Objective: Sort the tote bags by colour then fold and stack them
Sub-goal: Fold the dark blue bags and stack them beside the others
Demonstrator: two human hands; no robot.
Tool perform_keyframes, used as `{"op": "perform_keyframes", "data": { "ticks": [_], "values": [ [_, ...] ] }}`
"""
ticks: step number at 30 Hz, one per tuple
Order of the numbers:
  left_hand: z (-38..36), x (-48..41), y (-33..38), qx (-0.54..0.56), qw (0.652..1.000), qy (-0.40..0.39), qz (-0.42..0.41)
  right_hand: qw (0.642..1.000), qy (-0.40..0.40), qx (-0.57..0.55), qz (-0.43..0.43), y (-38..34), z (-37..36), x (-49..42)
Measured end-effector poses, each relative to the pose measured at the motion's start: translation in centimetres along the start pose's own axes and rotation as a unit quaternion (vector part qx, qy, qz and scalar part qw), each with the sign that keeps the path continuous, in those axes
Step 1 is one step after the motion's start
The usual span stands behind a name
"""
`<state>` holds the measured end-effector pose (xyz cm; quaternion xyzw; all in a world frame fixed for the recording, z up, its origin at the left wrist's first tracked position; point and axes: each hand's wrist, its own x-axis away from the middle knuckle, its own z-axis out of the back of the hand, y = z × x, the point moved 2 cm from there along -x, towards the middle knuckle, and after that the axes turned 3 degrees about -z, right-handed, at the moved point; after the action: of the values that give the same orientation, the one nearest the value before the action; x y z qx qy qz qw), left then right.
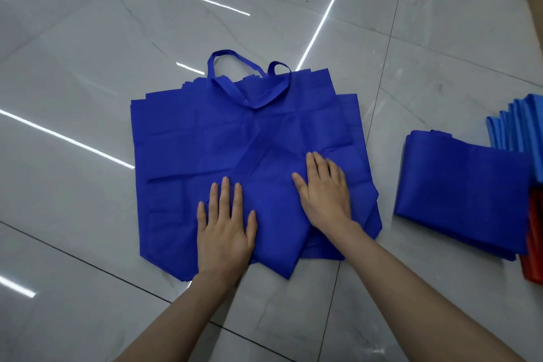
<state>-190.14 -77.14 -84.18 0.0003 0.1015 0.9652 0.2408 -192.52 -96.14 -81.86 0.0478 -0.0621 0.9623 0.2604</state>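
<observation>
A pile of dark blue tote bags (205, 138) lies flat on the floor in the middle, handles (249, 82) pointing away from me. My left hand (224, 223) presses flat on the top bag near its lower edge, fingers spread. My right hand (324, 191) lies flat on the same bag a little further right, fingers straight. The top bag is creased, with a fold running diagonally under my right hand. A stack of folded dark blue bags (464, 194) sits to the right.
Glossy white marble floor tiles (88, 67) spread all around. At the far right edge lie light blue bags (517, 123) behind the folded stack, and red bags (534, 241) beside it near the frame edge.
</observation>
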Motion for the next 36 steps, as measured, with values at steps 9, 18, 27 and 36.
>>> {"op": "perform_keyframes", "data": {
  "ticks": [9,18,27,36],
  "values": [
    [1.9,0.9,0.1,0.039,0.994,-0.066,0.084,0.955,-0.132,-0.193,-0.181,2.0,3.2,2.8],
    [4.6,4.1,3.3,0.483,0.846,0.014,0.226,0.789,-0.037,-0.566,-0.238,4.2,3.5,9.1],
    [7.5,0.4,16.1,0.604,0.792,-0.071,0.052,0.688,0.148,-0.660,-0.262,15.6,8.6,11.4],
    [3.8,-2.7,27.5,0.460,0.875,-0.149,-0.016,0.820,0.292,-0.387,-0.305,25.0,9.5,9.4]
  ]
}}
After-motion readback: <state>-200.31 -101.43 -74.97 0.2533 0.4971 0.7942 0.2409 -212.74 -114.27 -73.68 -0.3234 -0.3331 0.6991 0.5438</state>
